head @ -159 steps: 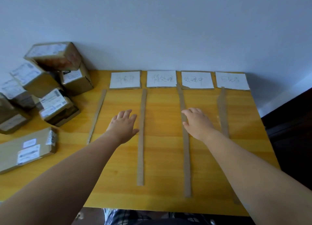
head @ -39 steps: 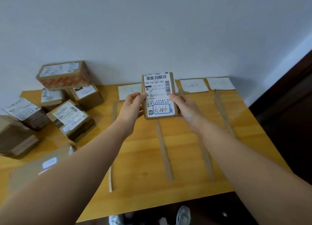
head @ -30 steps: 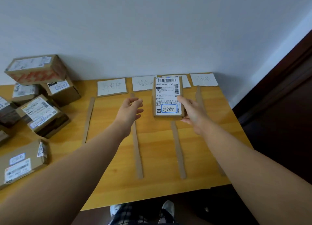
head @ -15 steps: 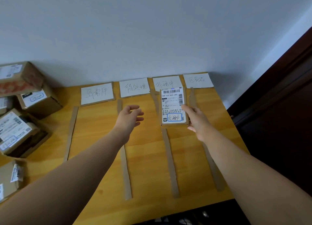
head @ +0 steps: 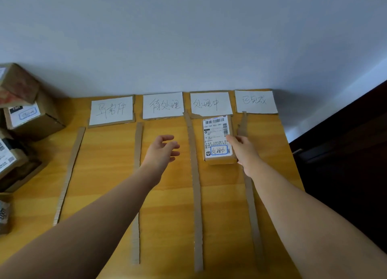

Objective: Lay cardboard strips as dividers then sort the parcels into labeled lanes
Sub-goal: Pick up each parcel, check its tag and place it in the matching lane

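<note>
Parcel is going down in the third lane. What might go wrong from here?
1. The right hand grips the parcel close beside the rightmost strip, and the wrist crosses over that strip; pulling back may drag it askew.
2. The left forearm crosses above the second strip; withdrawing low might shift it.
3. The parcel's far end lies near the third label; a further push may nudge it.

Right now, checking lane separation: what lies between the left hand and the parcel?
A cardboard divider strip lies between left hand and parcel, shown in the head view.
</note>
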Tool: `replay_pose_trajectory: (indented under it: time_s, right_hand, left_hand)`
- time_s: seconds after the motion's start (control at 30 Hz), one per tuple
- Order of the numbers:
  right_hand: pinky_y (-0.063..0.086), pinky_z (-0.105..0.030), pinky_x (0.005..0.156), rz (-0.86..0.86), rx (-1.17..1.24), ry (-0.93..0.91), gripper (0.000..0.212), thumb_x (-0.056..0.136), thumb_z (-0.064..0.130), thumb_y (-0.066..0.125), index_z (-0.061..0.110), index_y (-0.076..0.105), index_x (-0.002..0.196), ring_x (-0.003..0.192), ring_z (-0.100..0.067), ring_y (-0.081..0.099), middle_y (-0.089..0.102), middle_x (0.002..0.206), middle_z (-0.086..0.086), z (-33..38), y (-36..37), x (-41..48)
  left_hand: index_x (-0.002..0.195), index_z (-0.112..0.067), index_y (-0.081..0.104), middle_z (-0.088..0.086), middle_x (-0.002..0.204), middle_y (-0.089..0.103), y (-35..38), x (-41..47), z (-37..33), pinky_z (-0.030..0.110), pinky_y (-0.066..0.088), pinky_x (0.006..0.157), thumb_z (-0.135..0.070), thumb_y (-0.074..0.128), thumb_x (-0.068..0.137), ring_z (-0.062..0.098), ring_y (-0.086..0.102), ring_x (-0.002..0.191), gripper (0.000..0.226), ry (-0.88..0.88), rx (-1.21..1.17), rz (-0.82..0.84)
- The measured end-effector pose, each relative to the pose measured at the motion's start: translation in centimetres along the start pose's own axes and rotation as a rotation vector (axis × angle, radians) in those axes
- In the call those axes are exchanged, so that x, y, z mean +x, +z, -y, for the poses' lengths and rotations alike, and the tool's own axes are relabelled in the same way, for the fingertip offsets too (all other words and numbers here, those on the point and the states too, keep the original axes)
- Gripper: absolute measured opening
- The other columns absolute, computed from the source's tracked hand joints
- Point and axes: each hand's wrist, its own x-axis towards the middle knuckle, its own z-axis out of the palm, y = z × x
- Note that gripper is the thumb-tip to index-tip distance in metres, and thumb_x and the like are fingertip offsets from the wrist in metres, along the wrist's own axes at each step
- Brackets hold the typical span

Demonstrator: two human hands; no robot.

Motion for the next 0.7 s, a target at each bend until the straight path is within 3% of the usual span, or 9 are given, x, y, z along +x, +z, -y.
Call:
replay_pose_trajectory:
  time_s: [0.13,0.5,0.6,0.7]
  right_hand:
    - [0.058,-0.042,0.083,-0.032,-0.114,-0.031,0.044,0.094,0.035,0.054,0.014,0.047,0.133,0.093,-0.02,0.069,0.07,0.11,-0.007,-0.1,-0.2,1.5]
    - [0.059,-0.048,0.08,-0.01,-0.266,-0.052,0.033,0.096,0.025,0.051,0.014,0.049,0.127,0.089,-0.025,0.069,0.069,0.111,-0.009,1.3,-0.5,1.9]
    - [0.059,-0.041,0.077,-0.035,-0.346,-0.07,0.033,0.097,0.027,0.05,0.012,0.049,0.127,0.087,-0.023,0.068,0.068,0.111,-0.009,1.5,-0.5,1.7]
    - [0.055,-0.031,0.062,-0.048,-0.427,-0.103,0.038,0.098,0.03,0.047,0.013,0.045,0.132,0.083,-0.019,0.067,0.068,0.111,-0.007,1.8,-0.7,1.3]
  left_hand:
    - [0.124,-0.018,0.053,0.003,0.106,0.067,0.8,0.8,0.0,0.028,0.053,0.08,-0.021,0.053,0.097,0.019,0.066,0.096,0.027,-0.012,0.007,-0.023]
    - [0.125,-0.017,0.052,0.002,0.106,0.066,1.8,1.2,-1.4,0.026,0.053,0.078,-0.02,0.052,0.098,0.019,0.065,0.095,0.027,0.021,0.006,-0.052]
    - [0.125,-0.017,0.052,0.002,0.106,0.066,1.7,1.0,-1.4,0.026,0.053,0.077,-0.02,0.052,0.098,0.018,0.065,0.095,0.027,0.031,0.012,-0.052]
    - [0.126,-0.017,0.052,0.003,0.106,0.066,1.4,0.6,-1.4,0.025,0.052,0.076,-0.019,0.051,0.099,0.018,0.065,0.095,0.027,0.044,0.018,-0.056]
